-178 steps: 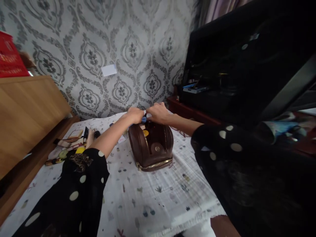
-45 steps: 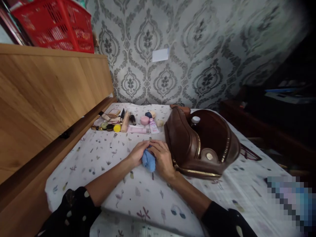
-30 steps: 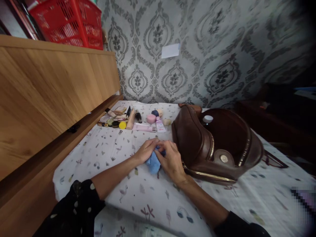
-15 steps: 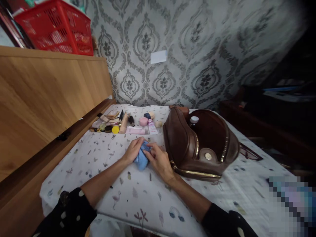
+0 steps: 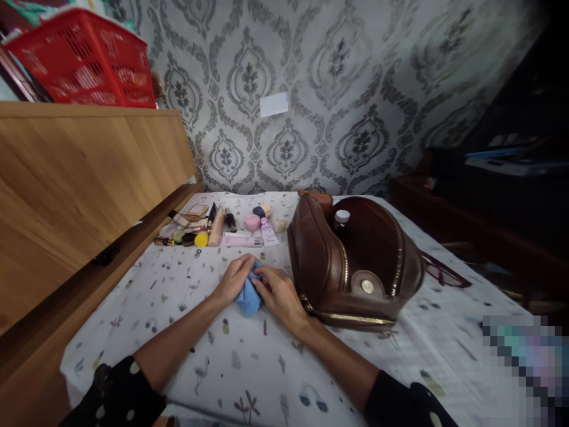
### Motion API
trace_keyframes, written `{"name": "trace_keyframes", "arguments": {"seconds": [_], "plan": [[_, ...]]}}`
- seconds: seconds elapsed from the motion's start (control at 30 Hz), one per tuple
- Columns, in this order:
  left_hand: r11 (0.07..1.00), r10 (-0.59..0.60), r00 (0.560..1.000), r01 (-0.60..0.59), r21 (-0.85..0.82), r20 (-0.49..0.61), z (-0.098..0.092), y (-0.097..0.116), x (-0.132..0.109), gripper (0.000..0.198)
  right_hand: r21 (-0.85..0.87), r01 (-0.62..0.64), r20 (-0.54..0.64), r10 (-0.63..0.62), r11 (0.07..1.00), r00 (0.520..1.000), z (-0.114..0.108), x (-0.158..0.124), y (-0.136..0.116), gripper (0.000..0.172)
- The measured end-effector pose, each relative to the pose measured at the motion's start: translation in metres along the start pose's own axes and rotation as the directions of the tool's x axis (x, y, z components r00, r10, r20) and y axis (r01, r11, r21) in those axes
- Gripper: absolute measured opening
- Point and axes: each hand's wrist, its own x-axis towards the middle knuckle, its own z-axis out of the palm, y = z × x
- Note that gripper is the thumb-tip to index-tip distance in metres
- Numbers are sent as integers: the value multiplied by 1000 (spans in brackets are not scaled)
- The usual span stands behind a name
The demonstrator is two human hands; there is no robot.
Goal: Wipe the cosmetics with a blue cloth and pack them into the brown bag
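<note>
Now that they've come away from the brown leather bag just right of the fingers, the left hand and right hand grasp a blue cloth between them, apparently the work's focus.

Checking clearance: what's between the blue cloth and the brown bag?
In the head view, the right hand is there, fingers on the blue cloth, beside the brown bag.

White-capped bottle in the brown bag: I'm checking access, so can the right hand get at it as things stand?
Probably yes: the bag gapes open and the bottle shows inside. The right hand is nearby, though occupied with the blue cloth.
</note>
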Motion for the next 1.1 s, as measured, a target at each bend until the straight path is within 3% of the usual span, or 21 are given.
{"name": "trace_keyframes", "arguments": {"seconds": [0.33, 0.5, 0.57, 0.63, 0.7, 0.73, 0.9, 1.1], "plan": [[992, 42, 999, -45, 115, 34, 0, 5, -5, 29, -13, -12, 8, 12, 1000, 1000, -1, 0, 1, 16], [949, 113, 994, -106, 297, -8, -9, 4, -6, 26, 21, -45, 39, 45, 999, 998, -4, 0, 1, 18], [889, 133, 991, -104, 446, -34, -22, 4, 1, 25, 33, -64, 58, 62, 997, 996, -5, 0, 1, 20], [764, 152, 985, -62, 643, -86, -41, 5, 13, 25, 42, -81, 77, 77, 996, 994, -5, 0, 1, 20], [591, 182, 965, 49, 805, -192, -67, 6, 30, 25, 49, -96, 93, 91, 994, 991, -4, 0, 2, 21], [565, 186, 951, 103, 819, -248, -81, 6, 40, 27, 53, -103, 97, 98, 993, 990, -4, 0, 2, 21], [524, 183, 886, 280, 804, -427, -134, -7, 77, 35, 56, -132, 124, 124, 990, 985, -3, 1, 3, 22], [534, 145, 898, 282, 797, -415, -162, -27, 81, 30, 60, -145, 139, 136, 988, 981, -3, 0, 2, 23]]}}
